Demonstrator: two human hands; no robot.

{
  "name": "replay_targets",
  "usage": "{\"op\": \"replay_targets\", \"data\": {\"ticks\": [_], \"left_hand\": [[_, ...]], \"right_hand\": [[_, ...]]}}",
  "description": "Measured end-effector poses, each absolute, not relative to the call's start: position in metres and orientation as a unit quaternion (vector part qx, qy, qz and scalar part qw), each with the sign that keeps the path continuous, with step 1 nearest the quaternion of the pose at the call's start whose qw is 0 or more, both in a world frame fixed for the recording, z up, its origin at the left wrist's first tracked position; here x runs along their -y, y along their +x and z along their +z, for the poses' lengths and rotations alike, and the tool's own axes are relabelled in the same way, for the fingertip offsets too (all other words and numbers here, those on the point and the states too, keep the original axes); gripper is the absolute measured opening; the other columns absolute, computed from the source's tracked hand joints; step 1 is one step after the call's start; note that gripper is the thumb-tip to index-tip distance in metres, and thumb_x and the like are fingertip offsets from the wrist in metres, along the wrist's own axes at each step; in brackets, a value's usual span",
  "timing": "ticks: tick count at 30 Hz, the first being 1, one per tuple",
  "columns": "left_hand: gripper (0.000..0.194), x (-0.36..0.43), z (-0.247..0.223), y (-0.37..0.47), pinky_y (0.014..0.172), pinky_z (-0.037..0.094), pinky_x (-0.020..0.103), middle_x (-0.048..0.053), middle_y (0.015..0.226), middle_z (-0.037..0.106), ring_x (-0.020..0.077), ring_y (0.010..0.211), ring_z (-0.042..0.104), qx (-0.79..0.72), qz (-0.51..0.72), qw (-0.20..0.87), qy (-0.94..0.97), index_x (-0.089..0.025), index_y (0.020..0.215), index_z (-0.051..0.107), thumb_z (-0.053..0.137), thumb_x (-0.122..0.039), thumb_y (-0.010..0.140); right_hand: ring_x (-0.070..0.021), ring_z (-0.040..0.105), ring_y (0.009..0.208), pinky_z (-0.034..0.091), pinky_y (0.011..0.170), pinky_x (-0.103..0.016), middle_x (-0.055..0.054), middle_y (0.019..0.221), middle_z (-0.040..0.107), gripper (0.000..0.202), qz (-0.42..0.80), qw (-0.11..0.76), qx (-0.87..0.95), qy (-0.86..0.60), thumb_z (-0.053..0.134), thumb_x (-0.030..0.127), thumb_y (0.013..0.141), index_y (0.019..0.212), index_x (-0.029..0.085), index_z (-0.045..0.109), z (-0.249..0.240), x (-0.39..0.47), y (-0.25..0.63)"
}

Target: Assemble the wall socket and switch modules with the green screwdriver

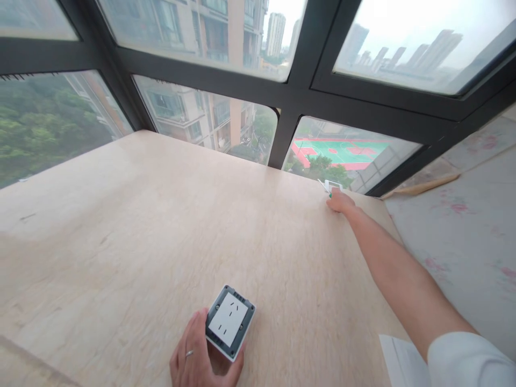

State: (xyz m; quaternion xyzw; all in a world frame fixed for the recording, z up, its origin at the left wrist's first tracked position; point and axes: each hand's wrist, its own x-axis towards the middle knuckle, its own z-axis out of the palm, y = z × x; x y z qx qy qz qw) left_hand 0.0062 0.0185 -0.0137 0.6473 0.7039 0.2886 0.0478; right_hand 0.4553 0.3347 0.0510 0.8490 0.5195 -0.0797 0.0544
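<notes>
My left hand (197,352), with a ring on one finger, is closed around the sides of a wall socket (228,319) on a box near the bottom of the view. The socket has a white slotted face, and its dark grey surround with screws is exposed. Far off by the window, my right hand (341,201) reaches out at full stretch. Its fingers are closed on a thin screwdriver (323,186) with a bit of green showing at the hand. A white rectangular frame (334,183), like a socket cover, is at the fingertips; whether they grip it too is hard to see.
Both hands are over a wide beige stone-look sill (161,226). Dark window frames (298,107) bound it at the back. A wall with flowered paper (463,252) rises on the right, and a white sheet (399,357) lies by my right sleeve.
</notes>
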Motion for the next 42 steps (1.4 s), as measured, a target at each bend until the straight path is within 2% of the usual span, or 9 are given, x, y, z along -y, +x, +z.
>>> {"op": "replay_targets", "data": {"ticks": [4, 11, 16, 19, 22, 26, 31, 36, 42], "left_hand": [[0.085, -0.019, -0.013, 0.008, 0.096, 0.045, 0.058, 0.020, 0.135, 0.058, 0.0413, 0.123, 0.057, -0.699, 0.294, 0.049, 0.650, -0.024, 0.154, 0.024, 0.064, -0.042, 0.082], [0.079, -0.017, -0.017, 0.006, 0.102, 0.041, 0.060, 0.018, 0.139, 0.058, 0.0402, 0.128, 0.054, -0.706, 0.305, 0.080, 0.634, -0.024, 0.152, 0.030, 0.063, -0.047, 0.084], [0.080, -0.018, -0.019, 0.002, 0.100, 0.043, 0.056, 0.020, 0.137, 0.058, 0.0396, 0.128, 0.054, -0.690, 0.305, 0.082, 0.652, -0.019, 0.150, 0.033, 0.065, -0.052, 0.084], [0.079, -0.018, -0.015, 0.004, 0.101, 0.043, 0.055, 0.021, 0.137, 0.059, 0.0387, 0.129, 0.054, -0.681, 0.314, 0.077, 0.657, -0.017, 0.148, 0.034, 0.067, -0.048, 0.084], [0.078, -0.019, -0.012, 0.006, 0.101, 0.043, 0.055, 0.022, 0.137, 0.059, 0.0389, 0.130, 0.054, -0.672, 0.331, 0.072, 0.659, -0.015, 0.147, 0.036, 0.070, -0.043, 0.082], [0.079, -0.018, -0.012, 0.005, 0.103, 0.043, 0.056, 0.020, 0.135, 0.061, 0.0385, 0.127, 0.056, -0.662, 0.374, 0.097, 0.643, -0.016, 0.146, 0.038, 0.075, -0.039, 0.079], [0.087, -0.016, -0.015, 0.002, 0.101, 0.045, 0.057, 0.021, 0.135, 0.061, 0.0395, 0.123, 0.060, -0.647, 0.428, 0.131, 0.617, -0.015, 0.147, 0.037, 0.078, -0.041, 0.075], [0.084, -0.013, -0.015, 0.001, 0.099, 0.049, 0.054, 0.020, 0.133, 0.062, 0.0385, 0.122, 0.061, -0.652, 0.460, 0.146, 0.585, -0.016, 0.142, 0.042, 0.080, -0.040, 0.072], [0.083, -0.012, -0.015, -0.002, 0.102, 0.048, 0.054, 0.020, 0.135, 0.062, 0.0380, 0.122, 0.062, -0.639, 0.447, 0.157, 0.606, -0.015, 0.142, 0.040, 0.080, -0.036, 0.072]], "right_hand": [[-0.0213, 0.067, 0.099, 0.059, 0.083, -0.041, -0.010, 0.120, 0.065, 0.035, -0.089, 0.064, -0.525, 0.844, 0.062, 0.035, 0.097, 0.126, 0.016, 0.059, 0.045, -0.345, 0.464], [-0.0239, 0.064, 0.109, 0.056, 0.091, -0.045, -0.010, 0.129, 0.062, 0.036, -0.032, 0.058, -0.588, 0.806, 0.062, 0.036, 0.097, 0.129, 0.019, 0.059, 0.049, -0.325, 0.447], [-0.0244, 0.064, 0.110, 0.054, 0.093, -0.048, -0.010, 0.128, 0.062, 0.035, -0.044, 0.069, -0.668, 0.740, 0.062, 0.036, 0.096, 0.126, 0.018, 0.060, 0.054, -0.293, 0.409], [-0.0258, 0.062, 0.114, 0.050, 0.096, -0.045, -0.012, 0.128, 0.064, 0.033, -0.062, 0.058, -0.710, 0.699, 0.061, 0.027, 0.095, 0.127, 0.017, 0.060, 0.056, -0.267, 0.378], [-0.0274, 0.060, 0.118, 0.046, 0.097, -0.035, -0.014, 0.128, 0.066, 0.040, -0.085, 0.039, -0.750, 0.654, 0.056, 0.013, 0.088, 0.127, 0.019, 0.063, 0.059, -0.233, 0.340], [-0.0263, 0.064, 0.110, 0.046, 0.090, -0.030, -0.011, 0.117, 0.072, 0.038, -0.130, 0.030, -0.798, 0.588, 0.057, 0.015, 0.082, 0.119, 0.021, 0.067, 0.058, -0.179, 0.283], [-0.0227, 0.064, 0.104, 0.044, 0.084, -0.026, -0.008, 0.112, 0.072, 0.037, -0.165, 0.018, -0.823, 0.544, 0.057, 0.015, 0.082, 0.116, 0.022, 0.066, 0.050, -0.125, 0.230], [-0.0211, 0.062, 0.099, 0.041, 0.082, -0.026, -0.008, 0.107, 0.071, 0.034, -0.174, -0.007, -0.814, 0.555, 0.056, 0.014, 0.082, 0.114, 0.021, 0.066, 0.048, -0.101, 0.208], [-0.0224, 0.063, 0.098, 0.043, 0.085, -0.030, -0.010, 0.103, 0.071, 0.023, -0.192, -0.042, -0.793, 0.576, 0.055, 0.014, 0.083, 0.101, 0.018, 0.068, 0.057, -0.081, 0.194]]}}
